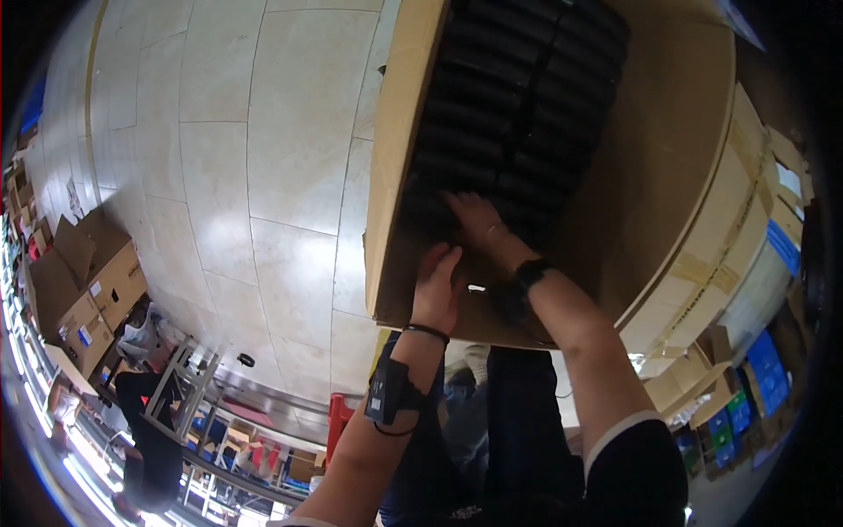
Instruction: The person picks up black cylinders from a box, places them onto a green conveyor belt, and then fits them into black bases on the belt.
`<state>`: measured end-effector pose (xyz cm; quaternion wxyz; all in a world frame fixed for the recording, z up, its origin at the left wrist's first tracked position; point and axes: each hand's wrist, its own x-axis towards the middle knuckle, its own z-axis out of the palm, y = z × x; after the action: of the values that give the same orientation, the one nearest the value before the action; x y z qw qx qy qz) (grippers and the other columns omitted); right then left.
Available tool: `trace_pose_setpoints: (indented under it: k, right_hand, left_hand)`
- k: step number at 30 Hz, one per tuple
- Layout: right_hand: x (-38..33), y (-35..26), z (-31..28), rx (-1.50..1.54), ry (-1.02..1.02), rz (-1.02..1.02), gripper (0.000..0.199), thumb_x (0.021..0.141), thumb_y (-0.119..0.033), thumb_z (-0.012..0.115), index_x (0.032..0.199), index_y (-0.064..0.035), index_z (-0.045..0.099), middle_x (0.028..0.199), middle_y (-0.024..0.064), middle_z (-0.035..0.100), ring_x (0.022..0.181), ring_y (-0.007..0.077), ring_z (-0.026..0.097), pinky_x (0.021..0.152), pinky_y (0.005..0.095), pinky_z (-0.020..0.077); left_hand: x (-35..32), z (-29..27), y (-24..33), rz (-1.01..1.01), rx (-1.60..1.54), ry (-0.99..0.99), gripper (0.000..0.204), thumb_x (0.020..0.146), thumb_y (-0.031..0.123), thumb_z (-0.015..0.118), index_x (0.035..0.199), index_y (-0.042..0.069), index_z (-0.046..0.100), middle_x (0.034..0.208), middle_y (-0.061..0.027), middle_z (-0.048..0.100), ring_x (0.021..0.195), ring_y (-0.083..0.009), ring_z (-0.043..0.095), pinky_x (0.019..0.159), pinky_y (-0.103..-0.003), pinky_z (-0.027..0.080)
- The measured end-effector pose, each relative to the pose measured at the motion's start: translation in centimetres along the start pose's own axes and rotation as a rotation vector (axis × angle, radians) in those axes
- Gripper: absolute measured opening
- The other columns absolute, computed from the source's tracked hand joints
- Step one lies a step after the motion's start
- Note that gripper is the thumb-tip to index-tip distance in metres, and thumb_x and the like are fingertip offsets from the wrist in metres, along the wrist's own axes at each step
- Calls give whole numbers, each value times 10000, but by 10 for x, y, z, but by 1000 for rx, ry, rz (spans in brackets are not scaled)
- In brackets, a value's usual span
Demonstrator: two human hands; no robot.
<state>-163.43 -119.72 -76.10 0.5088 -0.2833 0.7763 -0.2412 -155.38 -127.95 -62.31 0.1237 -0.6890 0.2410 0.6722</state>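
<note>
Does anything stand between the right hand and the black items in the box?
Nothing visible does: the right hand is inside the cardboard box, at the near end of the black items. It is too dark to confirm contact.

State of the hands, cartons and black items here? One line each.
Left hand: fingers loosely curled, no visible object held
Right hand: reaching over the black items, contact unclear
Large carton: open, partly filled
Black items: lined up in rows inside it
Carton at far left: open, flaps raised
</note>
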Motion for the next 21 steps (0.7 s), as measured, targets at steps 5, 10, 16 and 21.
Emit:
trace_pose_setpoints:
  k: [5, 10, 16, 21]
  right_hand:
    - [28, 25, 44, -669, 488, -77, 711, 738, -232, 648, 1381, -148, 357, 1303, 147, 453, 1186, 307, 437, 961, 435, 362]
    - [47, 14, 37, -696, 90, -310, 574, 846, -187, 459, 1406, -169, 334, 1321, 136, 437, 1182, 306, 436, 963, 459, 346]
    - [26, 15, 42, -602, 208, -19, 592, 840, -146, 468, 1410, -145, 311, 1275, 147, 450, 1137, 314, 469, 902, 422, 418]
    - [17, 39, 40, -166, 230, -239, 697, 805, -164, 544, 1438, -155, 253, 1303, 188, 435, 1167, 342, 448, 934, 438, 397]
  left_hand:
    - [-7, -4, -2, 25, -93, -158, 241, 851, 160, 615, 1088, 135, 575, 1032, -3, 551, 956, -124, 506, 790, -287, 448]
    - [1, -11, 0, 55, -16, -106, 285, 864, 167, 606, 1141, 127, 552, 1097, -24, 559, 981, -172, 535, 835, -343, 462]
    - [4, -8, -2, 17, -13, -98, 268, 867, 171, 604, 1126, 125, 553, 1064, -21, 570, 943, -172, 557, 811, -337, 463]
    - [8, -3, -6, 12, 30, -101, 258, 869, 174, 602, 1116, 113, 555, 1025, -30, 580, 929, -172, 567, 796, -330, 464]
